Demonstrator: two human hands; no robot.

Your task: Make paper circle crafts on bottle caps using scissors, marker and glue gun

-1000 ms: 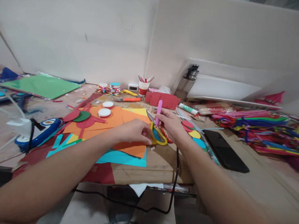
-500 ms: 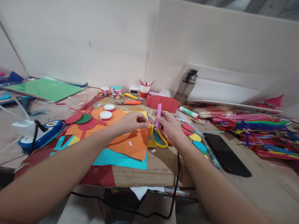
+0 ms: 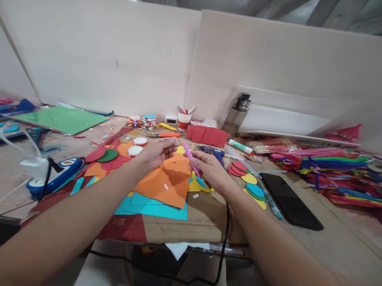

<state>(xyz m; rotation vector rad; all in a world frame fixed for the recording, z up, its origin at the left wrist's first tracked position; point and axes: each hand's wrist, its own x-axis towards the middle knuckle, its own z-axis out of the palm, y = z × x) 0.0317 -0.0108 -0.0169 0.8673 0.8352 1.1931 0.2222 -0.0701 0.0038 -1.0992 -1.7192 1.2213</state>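
Observation:
My right hand (image 3: 205,165) grips a slim pink stick (image 3: 190,155), which leans up and to the left; its exact kind is unclear. To its left, my left hand (image 3: 160,152) has its thumb and index finger pinched together above orange paper (image 3: 168,182). A small pale bit seems to be at those fingertips, too small to name. Below my right hand lies a pair of yellow-handled scissors (image 3: 204,186), partly covered by the hand. A blue glue gun (image 3: 213,151) rests just behind that hand. Blue paper (image 3: 158,210) sticks out from under the orange paper.
Red, yellow and blue paper circles (image 3: 255,190) and a black phone (image 3: 291,200) lie at right, beside colourful pipe cleaners (image 3: 335,170). Two white-topped lids (image 3: 135,151) sit near my left hand. A black cable (image 3: 226,241) hangs over the table edge. A bottle (image 3: 236,119) stands behind.
The pink stick has tilted from upright to leaning left. My left hand has moved left, away from my right hand, and the glue gun behind has come into sight.

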